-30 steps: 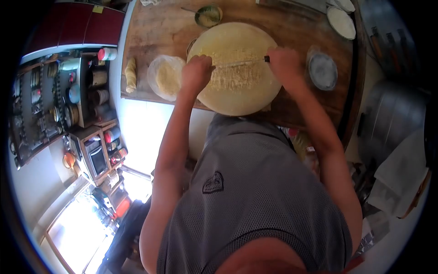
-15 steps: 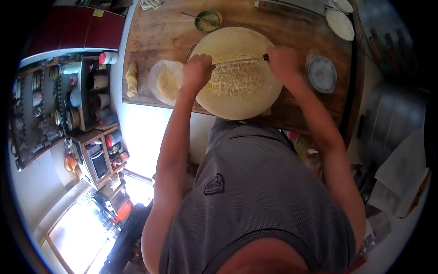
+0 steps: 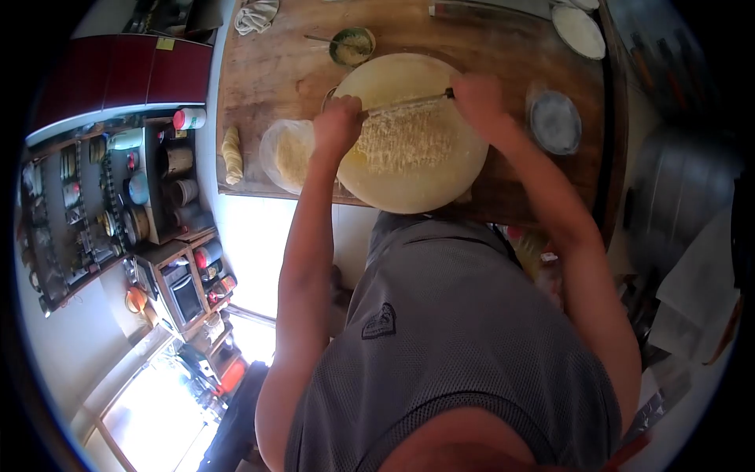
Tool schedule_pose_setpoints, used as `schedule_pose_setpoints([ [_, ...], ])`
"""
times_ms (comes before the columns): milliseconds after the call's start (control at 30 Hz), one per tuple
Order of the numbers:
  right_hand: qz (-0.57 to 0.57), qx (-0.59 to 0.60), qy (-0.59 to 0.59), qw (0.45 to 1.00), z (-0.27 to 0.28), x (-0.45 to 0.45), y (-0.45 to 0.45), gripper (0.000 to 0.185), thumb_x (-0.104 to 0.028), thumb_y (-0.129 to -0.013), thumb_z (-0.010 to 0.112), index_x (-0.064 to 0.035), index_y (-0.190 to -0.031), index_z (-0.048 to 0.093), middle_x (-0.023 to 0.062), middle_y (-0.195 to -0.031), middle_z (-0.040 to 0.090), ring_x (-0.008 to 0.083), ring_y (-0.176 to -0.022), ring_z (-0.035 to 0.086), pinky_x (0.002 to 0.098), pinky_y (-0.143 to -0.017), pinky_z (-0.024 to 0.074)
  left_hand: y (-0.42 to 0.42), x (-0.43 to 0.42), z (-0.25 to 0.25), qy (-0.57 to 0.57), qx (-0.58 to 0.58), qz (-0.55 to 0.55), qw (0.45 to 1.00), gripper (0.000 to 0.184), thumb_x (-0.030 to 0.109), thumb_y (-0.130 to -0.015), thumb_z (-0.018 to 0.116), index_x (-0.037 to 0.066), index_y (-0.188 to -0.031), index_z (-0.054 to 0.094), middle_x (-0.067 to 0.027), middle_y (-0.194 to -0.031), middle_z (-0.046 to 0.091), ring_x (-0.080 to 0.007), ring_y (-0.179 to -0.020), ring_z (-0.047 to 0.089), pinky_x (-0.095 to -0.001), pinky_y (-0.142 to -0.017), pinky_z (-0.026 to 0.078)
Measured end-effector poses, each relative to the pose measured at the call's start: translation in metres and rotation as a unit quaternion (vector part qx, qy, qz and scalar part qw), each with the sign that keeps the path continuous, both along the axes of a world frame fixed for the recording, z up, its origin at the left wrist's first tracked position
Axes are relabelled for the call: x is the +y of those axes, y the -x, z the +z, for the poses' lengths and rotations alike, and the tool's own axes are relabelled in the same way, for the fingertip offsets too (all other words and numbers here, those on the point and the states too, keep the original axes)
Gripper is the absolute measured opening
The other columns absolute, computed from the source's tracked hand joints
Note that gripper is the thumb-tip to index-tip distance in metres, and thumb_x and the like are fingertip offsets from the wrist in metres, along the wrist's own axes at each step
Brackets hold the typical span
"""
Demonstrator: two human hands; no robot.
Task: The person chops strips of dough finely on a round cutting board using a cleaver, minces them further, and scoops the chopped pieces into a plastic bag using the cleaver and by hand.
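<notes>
Both my hands grip a long knife laid across a big round cutting board. My right hand closes around its black-handled end, at the board's upper right. On the opposite end is my left hand, fingers wrapped round it. The blade slants slightly, its right end farther from me. Pale yellowish chopped bits cover the board's middle just on my side of the blade; their exact kind cannot be made out. A clear plastic bag of pale yellow crumbs lies beside my left hand.
The board sits on a wooden table, near its front edge. A green bowl with a spoon stands behind. A twisted pale roll lies left, a clear container right. A white cloth and a round white-topped dish are farther back.
The view has shifted slightly. My hands still grip the knife, and its slant is a little steeper. The chopped bits look more spread and streaked along the blade.
</notes>
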State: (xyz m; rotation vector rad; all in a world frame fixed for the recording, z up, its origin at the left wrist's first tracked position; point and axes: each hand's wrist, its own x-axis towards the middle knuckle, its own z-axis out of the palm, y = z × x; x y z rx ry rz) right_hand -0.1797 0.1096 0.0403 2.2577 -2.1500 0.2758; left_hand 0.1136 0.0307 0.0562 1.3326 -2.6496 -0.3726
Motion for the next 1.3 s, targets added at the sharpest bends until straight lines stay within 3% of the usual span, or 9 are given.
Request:
schedule_pose_setpoints([
  [300,-0.038,0.011,0.004,0.999,0.020,-0.009,0.004,0.005,-0.010,-0.083,0.065,-0.0086,-0.082,0.069,0.0149,-0.077,0.071,0.0339,-0.079,0.072,0.0471,-0.066,0.0562,0.005,-0.014,0.001,-0.004,-0.006,-0.020,1.000,0.018,0.021,-0.085,0.074,0.008,-0.086,0.062,-0.0096,-0.090,0.065,-0.0351,-0.090,0.064,-0.0493,-0.073,0.054],
  [400,-0.052,0.013,-0.056,0.997,-0.004,-0.012,0.003,0.006,-0.012,-0.082,0.068,-0.0073,-0.085,0.069,0.0149,-0.077,0.070,0.0344,-0.079,0.071,0.0484,-0.069,0.0561,0.008,-0.021,-0.007,0.002,0.007,-0.043,0.999,0.017,0.021,-0.086,0.074,0.008,-0.087,0.062,-0.0104,-0.091,0.065,-0.0359,-0.089,0.064,-0.0494,-0.074,0.053],
  [500,-0.062,-0.001,-0.021,0.998,-0.005,-0.005,0.004,0.011,-0.016,-0.082,0.071,-0.0069,-0.089,0.068,0.0150,-0.080,0.071,0.0348,-0.079,0.071,0.0488,-0.068,0.0555,0.013,-0.037,-0.009,-0.011,0.008,-0.070,0.997,0.017,0.021,-0.086,0.074,0.009,-0.088,0.062,-0.0104,-0.090,0.065,-0.0357,-0.089,0.064,-0.0491,-0.074,0.053],
  [667,-0.167,-0.025,-0.121,0.978,0.066,0.056,-0.043,0.023,-0.030,-0.086,0.073,-0.0086,-0.093,0.067,0.0167,-0.086,0.072,0.0360,-0.086,0.072,0.0506,-0.073,0.0545,0.005,-0.061,0.027,-0.031,0.029,-0.200,0.979,0.017,0.021,-0.086,0.073,0.009,-0.087,0.062,-0.0099,-0.090,0.065,-0.0341,-0.091,0.064,-0.0482,-0.076,0.052],
  [767,-0.233,-0.177,-0.194,0.936,0.066,0.104,-0.115,0.032,-0.036,-0.091,0.070,-0.0045,-0.095,0.064,0.0215,-0.086,0.070,0.0403,-0.086,0.070,0.0517,-0.075,0.0541,-0.001,-0.095,0.035,-0.049,-0.007,-0.346,0.937,0.017,0.021,-0.084,0.073,0.009,-0.087,0.061,-0.0091,-0.090,0.065,-0.0334,-0.093,0.064,-0.0480,-0.077,0.053],
  [833,-0.259,-0.233,-0.208,0.914,0.070,0.119,-0.171,0.034,-0.037,-0.092,0.069,-0.0030,-0.095,0.063,0.0230,-0.086,0.070,0.0421,-0.086,0.069,0.0524,-0.075,0.0540,0.000,-0.122,0.028,-0.064,-0.056,-0.515,0.853,0.016,0.021,-0.083,0.073,0.010,-0.089,0.064,-0.0089,-0.091,0.065,-0.0325,-0.096,0.065,-0.0477,-0.079,0.053],
  [1000,-0.353,-0.351,-0.221,0.838,0.042,0.117,-0.272,0.038,-0.037,-0.096,0.067,0.0005,-0.093,0.060,0.0247,-0.083,0.069,0.0453,-0.084,0.068,0.0546,-0.075,0.0533,-0.003,-0.145,0.012,-0.072,-0.093,-0.609,0.785,0.019,0.018,-0.080,0.077,0.008,-0.086,0.062,-0.0093,-0.089,0.062,-0.0336,-0.095,0.062,-0.0474,-0.079,0.052],
  [1133,-0.398,-0.365,-0.172,0.824,0.032,0.099,-0.306,0.038,-0.036,-0.096,0.066,0.0018,-0.095,0.060,0.0251,-0.083,0.069,0.0455,-0.084,0.069,0.0545,-0.075,0.0535,0.003,-0.159,0.008,-0.084,-0.160,-0.633,0.752,0.020,0.018,-0.080,0.077,0.006,-0.088,0.063,-0.0116,-0.091,0.062,-0.0348,-0.098,0.062,-0.0482,-0.080,0.051],
  [1300,-0.426,-0.373,-0.175,0.806,0.031,0.089,-0.312,0.036,-0.034,-0.096,0.066,0.0014,-0.099,0.062,0.0247,-0.087,0.071,0.0441,-0.086,0.070,0.0534,-0.076,0.0544,0.020,-0.170,0.003,-0.112,-0.142,-0.674,0.716,0.020,0.019,-0.081,0.076,0.005,-0.089,0.063,-0.0128,-0.090,0.062,-0.0364,-0.097,0.061,-0.0484,-0.081,0.050],
])
